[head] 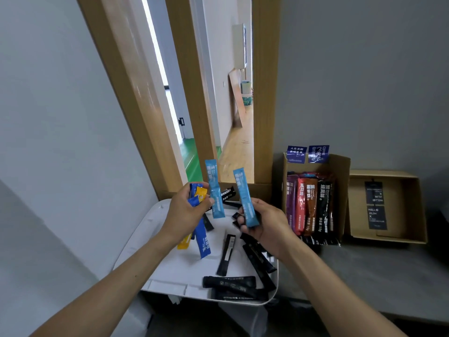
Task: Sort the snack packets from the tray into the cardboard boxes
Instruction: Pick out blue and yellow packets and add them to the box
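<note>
The left light blue packet [215,190], in the left hand [183,211], and the right light blue packet [245,195], in the right hand [266,223], carry white lettering. The left hand also holds a dark blue packet [204,242] with white print and a yellow packet [184,242]. Black packets [227,254] lie on the white tray [136,259]. The brown cardboard box [340,171] holds a purple packet [291,200], a red packet [300,203], a brown packet [311,203] and a black upright packet [324,205]; its dark blue labels [307,154] are lettered white. The second box [413,207] is tan, with black cards [375,205]; the table [364,276] is grey

Tray [170,285] sits left of the boxes [343,190], perhaps touching.
</note>
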